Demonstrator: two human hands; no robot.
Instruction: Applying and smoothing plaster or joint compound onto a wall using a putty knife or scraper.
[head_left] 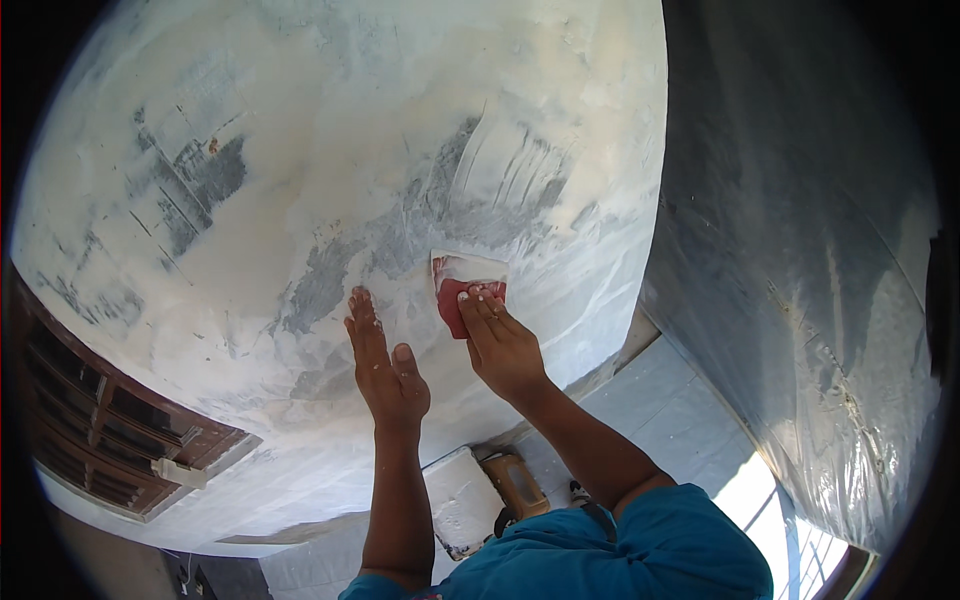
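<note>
A wall [330, 130] coated in patchy white and cream putty, with grey bare areas, fills most of the view. In my right hand [508, 352] is a flat red putty spreader [454, 308], its far edge smeared with white putty and set against the wall. The fingers of that hand press on the spreader's face and are dabbed with white. To the left, my left hand [388, 380] is raised close to the wall, fingers straight and thumb apart, holding nothing. I cannot tell if its fingertips touch the surface. White specks also mark this hand.
A brown-framed window [110, 405] with bars is at the lower left. Clear plastic sheeting [800, 270] hangs along the right. Below me, a white-smeared board [462, 505] and a brown open box [517, 484] lie on the grey tiled floor [655, 400], near my feet.
</note>
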